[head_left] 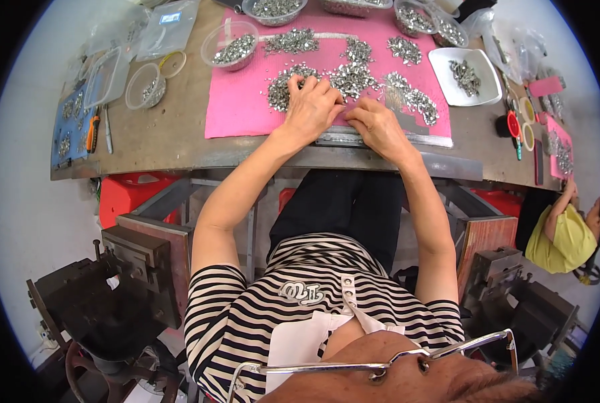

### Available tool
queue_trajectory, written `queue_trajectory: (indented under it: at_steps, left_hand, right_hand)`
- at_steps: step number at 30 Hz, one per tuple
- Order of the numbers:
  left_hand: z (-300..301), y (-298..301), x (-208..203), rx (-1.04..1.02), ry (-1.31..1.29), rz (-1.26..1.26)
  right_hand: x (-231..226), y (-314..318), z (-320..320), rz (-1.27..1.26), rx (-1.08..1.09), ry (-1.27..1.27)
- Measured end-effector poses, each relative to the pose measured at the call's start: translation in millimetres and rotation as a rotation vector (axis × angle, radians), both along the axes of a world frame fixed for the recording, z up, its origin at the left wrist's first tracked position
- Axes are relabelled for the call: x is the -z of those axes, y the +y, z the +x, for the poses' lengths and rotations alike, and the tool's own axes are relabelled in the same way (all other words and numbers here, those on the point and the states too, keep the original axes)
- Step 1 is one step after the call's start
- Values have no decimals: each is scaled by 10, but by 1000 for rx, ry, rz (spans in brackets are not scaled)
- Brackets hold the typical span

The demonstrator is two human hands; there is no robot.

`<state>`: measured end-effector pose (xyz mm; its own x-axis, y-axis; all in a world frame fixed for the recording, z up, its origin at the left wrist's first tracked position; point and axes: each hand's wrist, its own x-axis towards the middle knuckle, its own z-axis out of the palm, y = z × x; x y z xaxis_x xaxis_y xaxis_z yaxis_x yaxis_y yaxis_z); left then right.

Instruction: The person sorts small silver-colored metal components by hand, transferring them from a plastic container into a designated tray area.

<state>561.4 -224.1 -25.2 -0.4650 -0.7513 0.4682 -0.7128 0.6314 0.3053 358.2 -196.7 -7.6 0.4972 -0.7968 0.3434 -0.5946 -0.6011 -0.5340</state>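
Small shiny metal pieces lie in loose piles on a pink mat (239, 111). My left hand (310, 107) rests over the near edge of one pile (278, 94), its outer fingers bent among the pieces. Its thumb and forefinger come together towards my right hand (380, 127), which is closed in a pinch just beside it. Whatever either fingertip pinch holds is too small or hidden to make out. Below both hands, a narrow metal bar (414, 140) runs along the mat's near edge. Another pile (354, 79) sits just beyond the fingertips.
Clear round tubs (211, 48) of metal pieces stand along the back, and a white tray (441, 67) holds more at right. Orange-handled pliers (92, 133) lie left; red-handled scissors (513, 124) lie right. Another person in yellow (562, 238) sits far right. Dark vises (135, 269) flank my seat.
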Motion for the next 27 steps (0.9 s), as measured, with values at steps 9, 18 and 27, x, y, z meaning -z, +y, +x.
queue_trajectory:
  at_steps: [9, 18, 27]
  left_hand:
    - [-7, -92, 59, 75, -37, -98]
    - [84, -70, 25, 115, -24, -113]
    - [214, 22, 16, 114, -34, -93]
  right_hand:
    - [-50, -26, -36, -29, -58, 126]
    - [-103, -23, -15, 37, 11, 105]
    - [-169, 377, 158, 43, 23, -143]
